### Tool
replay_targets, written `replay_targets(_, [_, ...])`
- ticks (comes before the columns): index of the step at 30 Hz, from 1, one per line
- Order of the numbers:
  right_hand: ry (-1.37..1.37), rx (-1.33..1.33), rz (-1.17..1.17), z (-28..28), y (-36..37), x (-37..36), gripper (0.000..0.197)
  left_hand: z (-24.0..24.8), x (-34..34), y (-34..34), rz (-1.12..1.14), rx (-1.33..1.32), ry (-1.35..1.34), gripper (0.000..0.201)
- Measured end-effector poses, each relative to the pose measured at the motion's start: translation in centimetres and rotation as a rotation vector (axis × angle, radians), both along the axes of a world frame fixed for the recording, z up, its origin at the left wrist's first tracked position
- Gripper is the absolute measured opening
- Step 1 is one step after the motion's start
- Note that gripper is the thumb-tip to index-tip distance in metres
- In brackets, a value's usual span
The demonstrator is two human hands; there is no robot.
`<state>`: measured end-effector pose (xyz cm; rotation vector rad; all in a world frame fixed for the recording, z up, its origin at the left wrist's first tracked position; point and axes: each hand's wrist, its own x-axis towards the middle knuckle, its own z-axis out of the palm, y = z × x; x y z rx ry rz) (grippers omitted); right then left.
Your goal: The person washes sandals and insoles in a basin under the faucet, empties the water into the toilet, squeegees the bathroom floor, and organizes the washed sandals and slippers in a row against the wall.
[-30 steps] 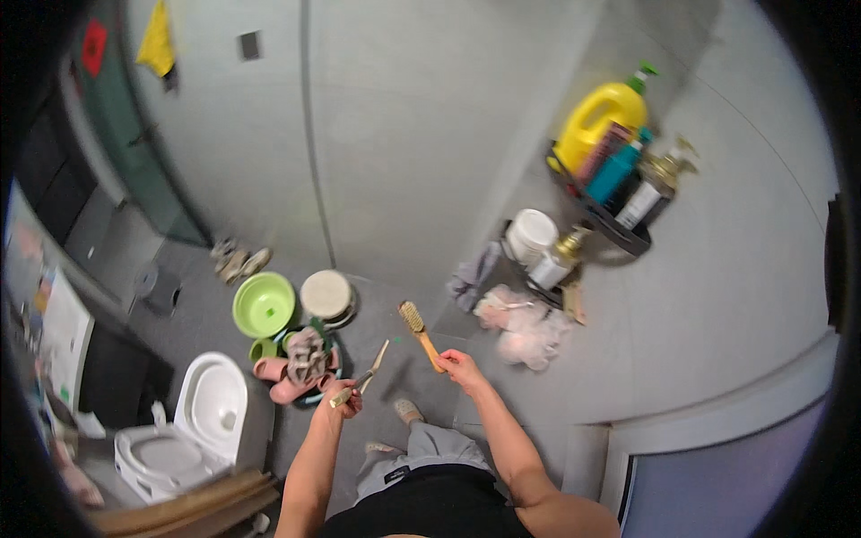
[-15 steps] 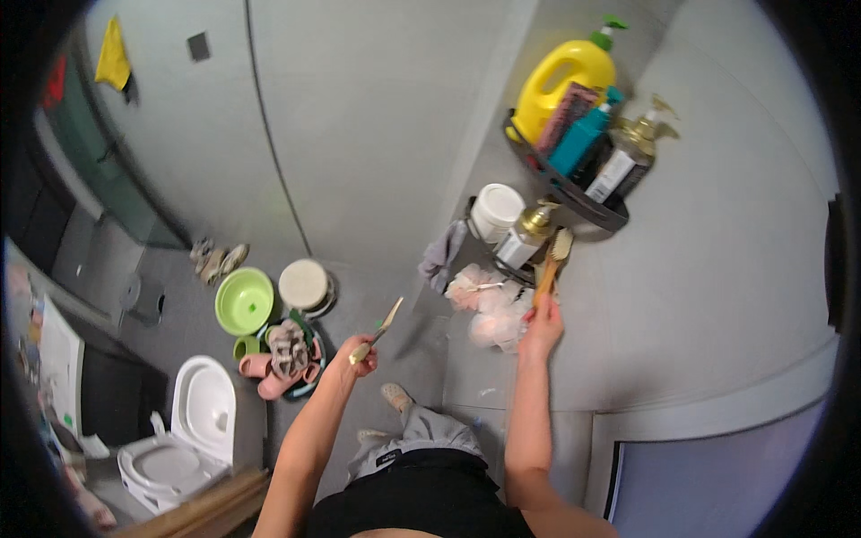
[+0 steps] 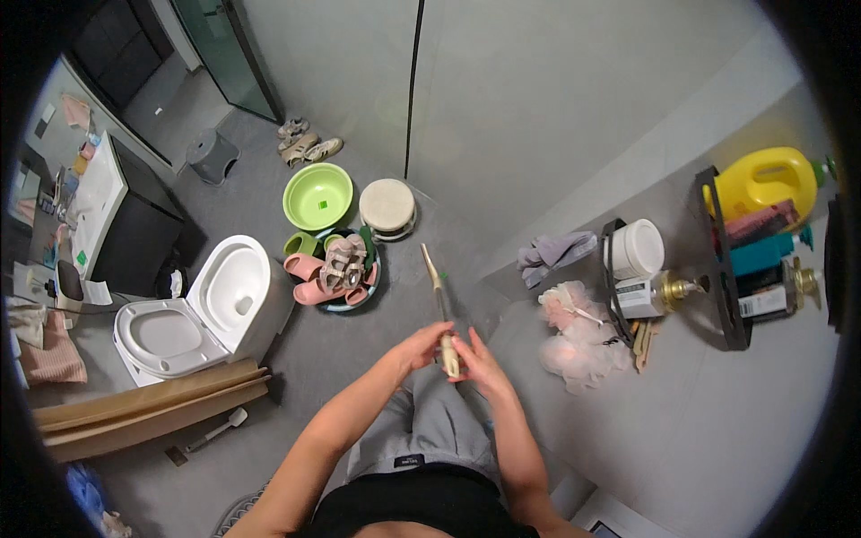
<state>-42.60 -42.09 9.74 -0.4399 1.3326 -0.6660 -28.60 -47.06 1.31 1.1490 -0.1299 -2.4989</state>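
In front of my waist I hold a long slim tool (image 3: 449,359) with pale cream ends and a darker, thin shaft; its exact kind is not clear. My left hand (image 3: 427,346) is closed round it from the left. From the right, my right hand (image 3: 482,366) closes on its thick near end, thumb over it and one finger stretched out. The tool's narrow end points away from me. A wooden brush (image 3: 643,345) hangs under the lower shelf on the right wall, beside pink bath puffs (image 3: 583,360).
Right, black wall shelves (image 3: 725,260) hold a white tub (image 3: 638,248), pump bottles and a yellow jug (image 3: 762,188). A grey cloth (image 3: 554,255) hangs there. Left stand a toilet (image 3: 235,287), green basin (image 3: 318,199), round stool (image 3: 388,206) and a basin piled with sandals (image 3: 345,269).
My right hand has left the wooden brush by the shelf and come to the tool in my left hand. The view has turned, and the shelves now sit further right.
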Motion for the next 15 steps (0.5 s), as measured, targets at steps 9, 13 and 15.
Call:
replay_targets(9, [0.211,0.149,-0.049,-16.9,-5.5,-3.1,0.048,-7.2,-0.9,-2.4,-0.272,-0.142,-0.297,0.054])
replay_targets(13, [0.439,0.150,0.218,-25.6,-10.2,-3.9,0.047,-9.9,2.2,-5.9,-0.159,-0.067,-0.327,0.038])
replay_targets(15, [0.515,0.131,0.330,-29.5,-12.9,-2.8,0.040,-11.7,4.3,-7.9,-0.117,-0.059,-0.343,0.038])
